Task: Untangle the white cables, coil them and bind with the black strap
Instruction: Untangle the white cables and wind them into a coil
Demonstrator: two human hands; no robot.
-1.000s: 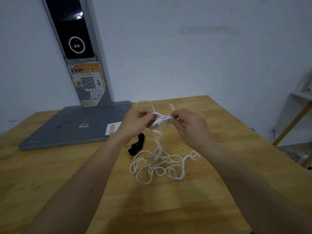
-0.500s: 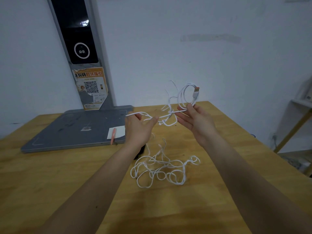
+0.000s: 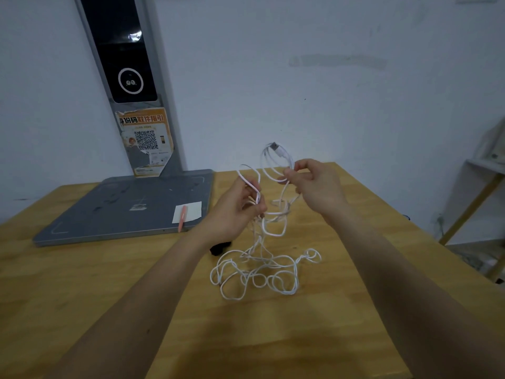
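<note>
the white cables (image 3: pixel 262 272) are seen partly lifted and partly lying on the wooden desk (image 3: pixel 82 291). a loose tangle of loops is spread on the desk surface between the two forearms, and strands rise from it up to both hands. the left hand (image 3: pixel 235 212) is held above the desk with its fingers curled round several strands, one loop arching over the top of the knuckles. the right hand (image 3: pixel 317 184) is raised a little higher and to the right, and a small coil is pinched between its thumb and fingers; a usb plug (image 3: pixel 276 147) is seen at the top of that coil, pointing up and left. the strands between the two hands are crossed and knotted together, and a drooping loop hangs below them. how many separate cables are in the tangle cannot be told.

the black strap (image 3: pixel 220 248) is seen lying on the desk just behind the tangle, mostly hidden by the left wrist, so its full shape cannot be made out.

at the back left of the desk a flat grey base (image 3: pixel 123 209) is placed, with a tall post (image 3: pixel 128 77) rising from it against the wall. a qr-code sticker (image 3: pixel 146 140) is stuck on the post. a white paper slip (image 3: pixel 191 212) and a pink pen (image 3: pixel 182 218) are laid on the near right corner of the base. a shelf (image 3: pixel 486 170) is partly visible at the right edge.
</note>
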